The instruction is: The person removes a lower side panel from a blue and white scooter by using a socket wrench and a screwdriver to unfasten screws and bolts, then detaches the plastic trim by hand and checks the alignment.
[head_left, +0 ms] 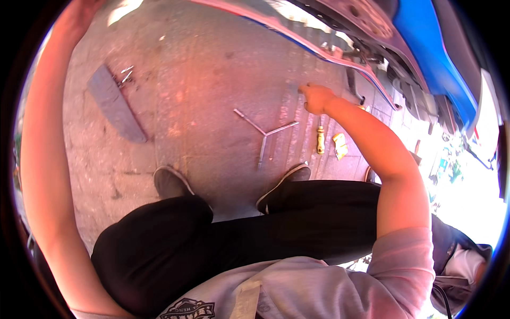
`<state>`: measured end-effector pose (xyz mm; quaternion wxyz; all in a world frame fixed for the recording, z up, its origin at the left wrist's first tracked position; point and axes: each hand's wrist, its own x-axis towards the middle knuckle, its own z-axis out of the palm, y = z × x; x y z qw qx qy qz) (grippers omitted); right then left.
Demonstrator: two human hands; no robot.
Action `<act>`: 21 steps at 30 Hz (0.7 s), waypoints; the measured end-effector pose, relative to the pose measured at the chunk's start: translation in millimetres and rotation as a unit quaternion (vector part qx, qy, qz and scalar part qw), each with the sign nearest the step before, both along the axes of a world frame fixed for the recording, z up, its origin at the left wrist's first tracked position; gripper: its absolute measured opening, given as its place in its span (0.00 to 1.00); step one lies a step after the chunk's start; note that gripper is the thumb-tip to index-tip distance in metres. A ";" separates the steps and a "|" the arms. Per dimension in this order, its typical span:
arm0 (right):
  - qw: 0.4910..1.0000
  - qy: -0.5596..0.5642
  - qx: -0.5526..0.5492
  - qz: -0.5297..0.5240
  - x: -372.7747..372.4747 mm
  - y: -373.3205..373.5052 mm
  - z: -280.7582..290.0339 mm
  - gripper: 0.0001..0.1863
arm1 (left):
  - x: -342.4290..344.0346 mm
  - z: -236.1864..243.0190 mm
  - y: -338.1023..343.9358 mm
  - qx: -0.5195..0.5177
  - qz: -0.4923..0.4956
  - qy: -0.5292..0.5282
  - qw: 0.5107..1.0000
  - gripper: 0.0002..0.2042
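My right hand [317, 99] is held out over the paving with its fingers closed, thumb and forefinger together at the tip. Whatever they pinch, if anything, is too small to make out. Close beyond it runs the long red and blue edge of a curved panel [297, 40] on a blue motor scooter [425, 50]. On the ground below that hand lie a yellow-handled screwdriver [321, 142] and a crumpled yellow packet [340, 145]. A Y-shaped three-way wrench [264, 134] rests left of them. My left hand [79, 15] reaches far up at the left, its fingers cut off by the picture's edge.
A flat grey piece [114, 102] lies on the paving at the left, with several small metal parts [127, 73] beside it. My shoes [172, 181] stand just short of the wrench. Another person's leg [457, 250] shows at the lower right.
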<state>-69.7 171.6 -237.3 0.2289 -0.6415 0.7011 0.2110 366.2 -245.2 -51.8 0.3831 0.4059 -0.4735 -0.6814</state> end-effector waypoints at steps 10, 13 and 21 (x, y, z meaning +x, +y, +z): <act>0.952 0.146 0.258 -0.082 -68.4 151.9 -82.9 0.44 | 12.6 -23.1 1.0 0.081 0.022 -0.034 0.996 0.18; 0.924 0.099 0.369 0.001 -57.6 114.7 -56.2 0.19 | -12.6 16.6 34.9 0.034 0.014 0.017 0.999 0.12; 0.938 -0.252 0.210 0.114 154.5 -66.6 116.6 0.21 | -1.5 29.1 53.7 -0.060 -0.035 -0.055 0.996 0.23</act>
